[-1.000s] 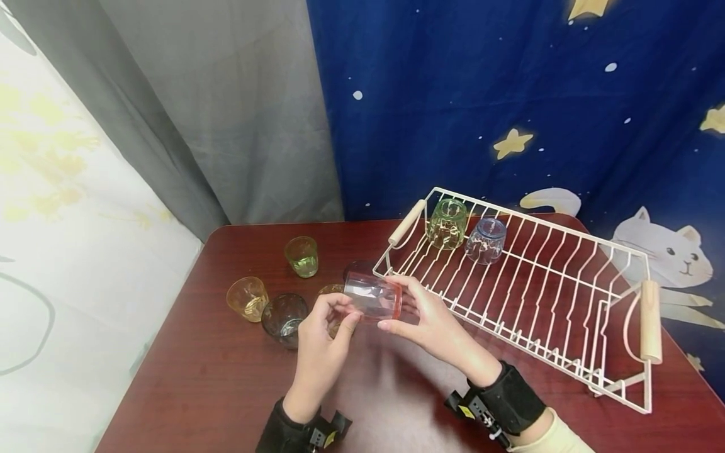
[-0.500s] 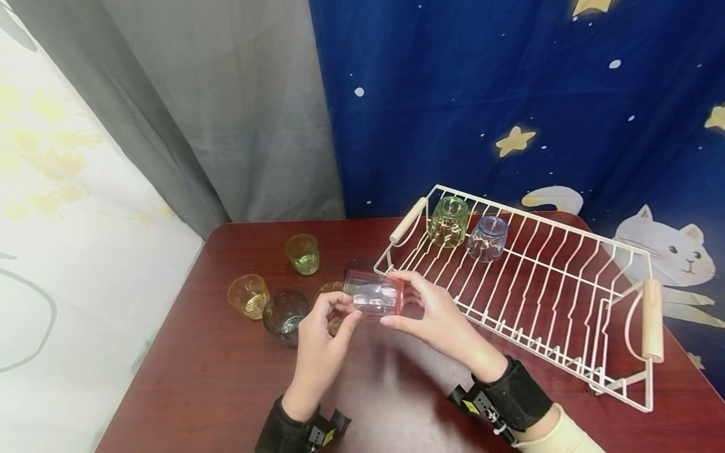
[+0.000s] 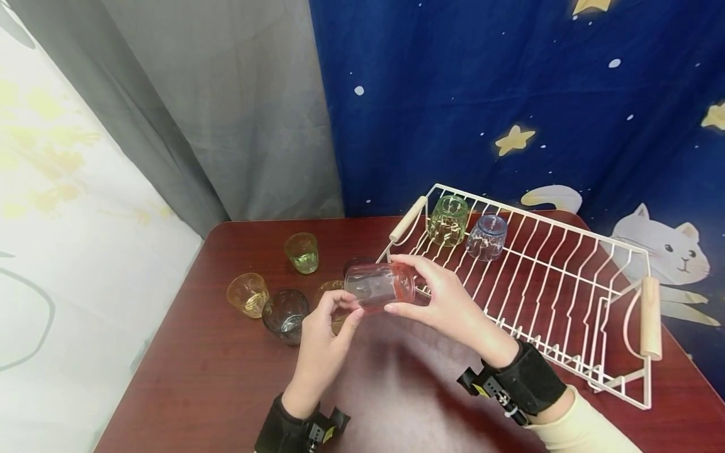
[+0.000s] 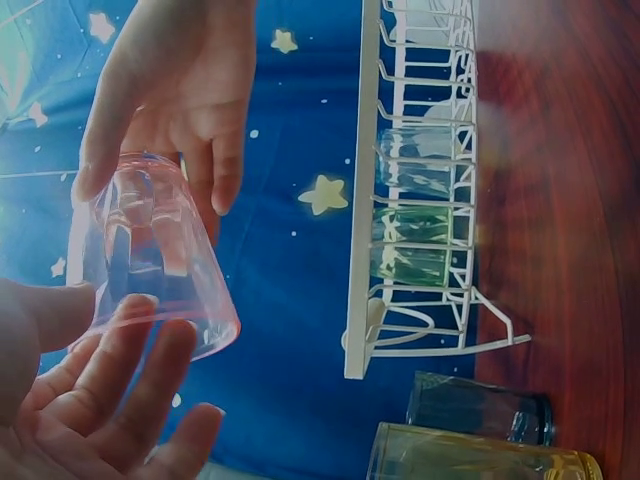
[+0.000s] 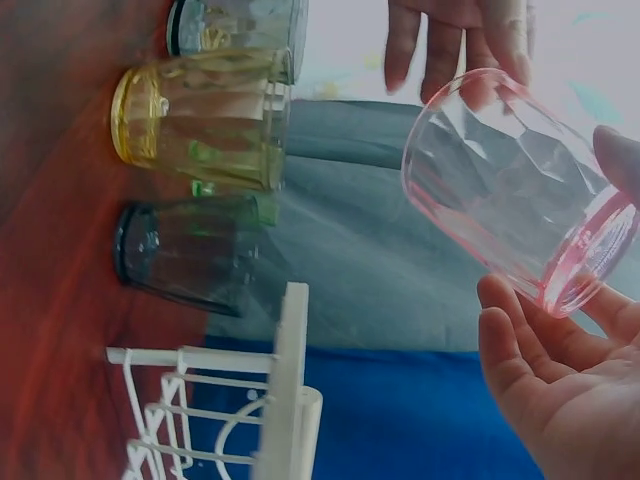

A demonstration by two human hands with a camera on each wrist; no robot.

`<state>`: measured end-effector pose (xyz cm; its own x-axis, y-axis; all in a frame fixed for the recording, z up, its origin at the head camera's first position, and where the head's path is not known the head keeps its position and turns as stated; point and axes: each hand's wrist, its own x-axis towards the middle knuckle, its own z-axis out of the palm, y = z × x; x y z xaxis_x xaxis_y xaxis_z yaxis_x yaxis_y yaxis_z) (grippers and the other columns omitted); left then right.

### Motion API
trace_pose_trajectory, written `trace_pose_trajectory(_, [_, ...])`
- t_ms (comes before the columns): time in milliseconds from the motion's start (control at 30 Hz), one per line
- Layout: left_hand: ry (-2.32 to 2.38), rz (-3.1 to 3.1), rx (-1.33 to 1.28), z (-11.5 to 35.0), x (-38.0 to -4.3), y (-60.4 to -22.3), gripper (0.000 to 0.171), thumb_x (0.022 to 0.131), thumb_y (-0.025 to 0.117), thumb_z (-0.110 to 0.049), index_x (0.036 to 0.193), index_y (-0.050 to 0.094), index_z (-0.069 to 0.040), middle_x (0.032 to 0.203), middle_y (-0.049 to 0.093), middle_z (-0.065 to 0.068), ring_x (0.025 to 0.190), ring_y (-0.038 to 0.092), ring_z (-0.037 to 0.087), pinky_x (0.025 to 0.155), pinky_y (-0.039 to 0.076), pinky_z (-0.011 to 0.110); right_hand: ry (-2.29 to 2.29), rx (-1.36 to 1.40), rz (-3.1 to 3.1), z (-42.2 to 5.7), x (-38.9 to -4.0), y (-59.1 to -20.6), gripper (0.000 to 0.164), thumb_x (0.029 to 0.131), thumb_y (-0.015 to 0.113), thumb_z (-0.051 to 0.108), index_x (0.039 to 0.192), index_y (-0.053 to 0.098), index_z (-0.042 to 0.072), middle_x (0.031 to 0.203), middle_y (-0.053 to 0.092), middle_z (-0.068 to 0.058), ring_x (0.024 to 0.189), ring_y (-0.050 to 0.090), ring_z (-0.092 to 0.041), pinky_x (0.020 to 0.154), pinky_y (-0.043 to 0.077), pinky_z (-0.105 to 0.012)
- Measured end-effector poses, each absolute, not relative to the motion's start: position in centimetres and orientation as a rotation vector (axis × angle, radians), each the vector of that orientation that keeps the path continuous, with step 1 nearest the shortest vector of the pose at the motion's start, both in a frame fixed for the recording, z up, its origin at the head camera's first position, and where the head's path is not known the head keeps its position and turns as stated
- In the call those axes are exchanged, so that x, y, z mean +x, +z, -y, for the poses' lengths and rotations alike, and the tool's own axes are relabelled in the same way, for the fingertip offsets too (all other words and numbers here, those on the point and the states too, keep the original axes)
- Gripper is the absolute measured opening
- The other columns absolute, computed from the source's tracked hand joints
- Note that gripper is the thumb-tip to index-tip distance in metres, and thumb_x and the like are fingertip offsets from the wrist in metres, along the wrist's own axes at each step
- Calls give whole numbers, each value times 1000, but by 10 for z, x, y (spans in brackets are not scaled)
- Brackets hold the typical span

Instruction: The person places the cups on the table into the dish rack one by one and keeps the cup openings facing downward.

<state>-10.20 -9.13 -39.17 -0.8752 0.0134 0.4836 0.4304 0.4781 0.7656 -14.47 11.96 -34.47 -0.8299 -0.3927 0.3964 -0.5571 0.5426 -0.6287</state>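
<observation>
A glossy dark red worktop with rounded far corners stands before a grey curtain and a blue curtain printed with stars and a white cat; a pale sheet hangs along its left edge. One white rack with two pale handles sits toward the right edge.

Eight glasses show. Two are upside down in the rack: a green one and a blue one. Five stand on the worktop's left half and middle: one light green, two yellow, two dark.

The eighth, the pink glass, is clear, faceted and redder at its base. It lies sideways in the air over the worktop's middle, near the rack. The right hand grips its base with curled fingers; the left hand pinches its rim between thumb and fingers.
</observation>
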Motion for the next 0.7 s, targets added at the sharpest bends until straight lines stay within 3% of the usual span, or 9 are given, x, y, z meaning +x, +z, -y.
trace_pose_trajectory(300, [-1297, 2415, -410, 94, -102, -391, 12, 90, 67, -14, 102, 63, -14, 93, 69, -3, 89, 67, 7, 78, 56, 31, 1112, 829, 2564, -129, -152, -330, 69, 72, 85, 30, 132, 55, 15, 115, 71, -4, 95, 69, -15, 81, 57, -37])
trace_pose_trajectory(500, [-1129, 2478, -394, 99, -101, -396, 15, 90, 68, -15, 105, 64, -14, 98, 70, -3, 96, 67, 10, 82, 55, 32, 959, 825, 2546, -137, -158, -319, 66, 71, 86, 34, 129, 59, 16, 116, 70, -3, 93, 68, -15, 78, 56, -36])
trace_pose_trajectory(700, [-912, 2533, -336, 115, -101, -401, 18, 88, 69, -16, 105, 65, -12, 100, 68, 0, 90, 62, 14, 76, 52, 31, 848, 763, 2601, -148, -169, -306, 66, 73, 84, 36, 130, 58, 15, 118, 69, -8, 96, 68, -21, 81, 56, -40])
